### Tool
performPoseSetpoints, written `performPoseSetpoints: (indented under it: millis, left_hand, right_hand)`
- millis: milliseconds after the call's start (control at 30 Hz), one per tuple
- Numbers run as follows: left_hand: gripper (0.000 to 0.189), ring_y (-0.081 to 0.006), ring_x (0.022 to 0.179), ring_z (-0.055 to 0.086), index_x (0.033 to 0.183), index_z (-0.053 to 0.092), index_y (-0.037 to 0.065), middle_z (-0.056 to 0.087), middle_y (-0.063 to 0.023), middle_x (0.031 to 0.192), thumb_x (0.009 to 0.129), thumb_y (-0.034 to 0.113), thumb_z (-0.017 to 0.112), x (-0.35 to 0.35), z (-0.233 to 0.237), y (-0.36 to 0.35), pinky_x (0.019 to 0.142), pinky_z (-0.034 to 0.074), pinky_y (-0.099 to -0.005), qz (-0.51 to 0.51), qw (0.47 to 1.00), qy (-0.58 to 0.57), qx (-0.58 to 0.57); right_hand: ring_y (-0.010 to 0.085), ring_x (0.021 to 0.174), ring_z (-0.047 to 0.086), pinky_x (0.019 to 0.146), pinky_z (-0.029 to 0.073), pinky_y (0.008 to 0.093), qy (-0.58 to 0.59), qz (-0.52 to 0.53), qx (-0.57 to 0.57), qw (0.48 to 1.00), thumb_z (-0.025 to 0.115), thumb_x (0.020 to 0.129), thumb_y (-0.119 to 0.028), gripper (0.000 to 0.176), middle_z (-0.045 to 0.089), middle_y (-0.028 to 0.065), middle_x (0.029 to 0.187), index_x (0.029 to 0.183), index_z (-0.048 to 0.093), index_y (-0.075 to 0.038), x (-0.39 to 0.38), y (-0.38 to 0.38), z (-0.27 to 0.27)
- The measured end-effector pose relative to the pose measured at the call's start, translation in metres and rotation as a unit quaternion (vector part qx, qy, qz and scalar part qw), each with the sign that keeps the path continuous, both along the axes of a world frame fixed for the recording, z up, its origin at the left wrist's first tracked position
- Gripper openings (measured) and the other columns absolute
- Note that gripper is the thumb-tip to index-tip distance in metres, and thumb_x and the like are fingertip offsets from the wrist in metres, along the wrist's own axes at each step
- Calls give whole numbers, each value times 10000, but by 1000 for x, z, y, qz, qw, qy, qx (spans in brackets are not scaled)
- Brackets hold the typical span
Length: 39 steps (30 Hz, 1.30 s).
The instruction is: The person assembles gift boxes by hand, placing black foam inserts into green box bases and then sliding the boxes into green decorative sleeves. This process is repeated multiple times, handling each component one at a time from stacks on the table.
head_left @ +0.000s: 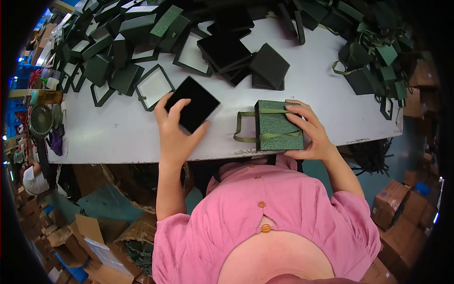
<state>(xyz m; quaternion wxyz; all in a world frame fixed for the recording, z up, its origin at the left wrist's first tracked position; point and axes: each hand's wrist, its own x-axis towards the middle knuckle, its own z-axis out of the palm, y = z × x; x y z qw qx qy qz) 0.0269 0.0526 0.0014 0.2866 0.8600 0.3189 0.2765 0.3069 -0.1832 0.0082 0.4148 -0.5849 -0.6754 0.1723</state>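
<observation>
Left hand (176,135): fingers clasp black pad (193,108), not yet in any box. Right hand (309,135): fingers wrapped round green box (275,127), near edge of table (118,137). Far edge: heap of boxes (120,49), many open, unfilled.

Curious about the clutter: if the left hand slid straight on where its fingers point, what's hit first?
Probably the open white-lined dark green box, just past the flat black square pad the left hand holds.

A matt black pad (192,103), a textured green paper box (275,125) with satin ribbon (246,127).
</observation>
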Motion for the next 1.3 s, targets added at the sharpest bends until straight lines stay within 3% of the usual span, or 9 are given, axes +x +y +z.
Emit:
performPoseSetpoints:
  millis: [133, 467, 633, 733, 800, 900, 1067, 1200, 1300]
  left_hand:
    - [742, -400, 1294, 500, 1317, 628, 94, 477, -212, 1466, 634, 136, 915, 9, 23, -32, 1114, 400, -505, -57, 991, -100, -68]
    - [815, -397, 1236, 528, 1346, 649, 127, 553, -164, 1427, 586, 163, 941, -2, 40, -31, 1087, 414, -500, -307, 940, -51, -142]
    - [1330, -484, 1584, 107, 1679, 106, 171, 43, -325, 1698, 674, 275, 972, 9, 6, -52, 1245, 218, -548, -288, 933, -126, -177]
    - [1227, -464, 1546, 231, 1640, 252, 136, 148, -307, 1681, 660, 269, 979, 19, -11, -64, 1232, 276, -520, -259, 919, -244, -173]
    - [1169, -445, 1499, 321, 1612, 321, 126, 250, -273, 1645, 649, 238, 974, -15, -9, -53, 1213, 322, -503, -183, 967, -109, -140]
    - [1105, -403, 1407, 447, 1581, 379, 75, 425, -225, 1517, 635, 163, 944, -72, 12, -22, 1172, 396, -477, -11, 996, 43, -78]
    - [1026, -470, 1485, 306, 1593, 361, 112, 344, -243, 1594, 719, 247, 881, -127, 44, 22, 1221, 276, -545, 164, 916, 364, 48]
    - [677, -498, 1532, 217, 1403, 590, 93, 309, -261, 1640, 784, 219, 834, -75, 32, 65, 1231, 231, -581, 77, 972, 187, 117]
    - [409, -516, 1530, 231, 1185, 684, 71, 337, -279, 1630, 806, 157, 812, -48, -8, 98, 1237, 244, -551, 34, 971, 196, 130]
  right_hand:
    - [454, 1394, 473, 1146, 408, 558, -2, 17, 32, 999, 949, 648, -207, 880, 512, 164, 1506, 1427, 579, -27, -6, 9, 3]
    - [475, 1371, 476, 1116, 430, 555, -1, 97, 37, 995, 941, 655, -196, 882, 502, 162, 1493, 1429, 558, -12, -10, 14, 15]
    - [479, 1446, 359, 1181, 313, 600, 37, 88, 47, 994, 913, 704, -275, 989, 404, 193, 1559, 1527, 431, -16, -41, 33, -9]
    - [487, 1476, 315, 1198, 275, 617, 30, 96, 75, 992, 887, 755, -376, 982, 355, 245, 1585, 1556, 418, -57, -65, 53, -11]
    - [489, 1490, 300, 1205, 262, 626, -50, 141, 28, 988, 884, 762, -393, 973, 337, 249, 1606, 1561, 425, -80, -44, 75, -2]
    - [476, 1505, 298, 1236, 281, 550, -120, -124, 17, 985, 882, 772, -239, 931, 299, 247, 1642, 1576, 429, -114, -1, 85, -11]
    - [395, 1436, 435, 1160, 421, 453, -143, -209, -79, 964, 852, 833, -199, 741, 443, 200, 1567, 1472, 514, -35, 36, 84, -27]
    - [375, 1319, 560, 1096, 480, 426, -173, -192, -40, 965, 790, 903, -153, 431, 607, 167, 1424, 1287, 665, -2, 40, 88, -19]
    - [364, 1205, 634, 1014, 528, 407, -195, -209, -7, 958, 732, 947, -93, 277, 693, 148, 1292, 1209, 703, -8, 50, 89, -11]
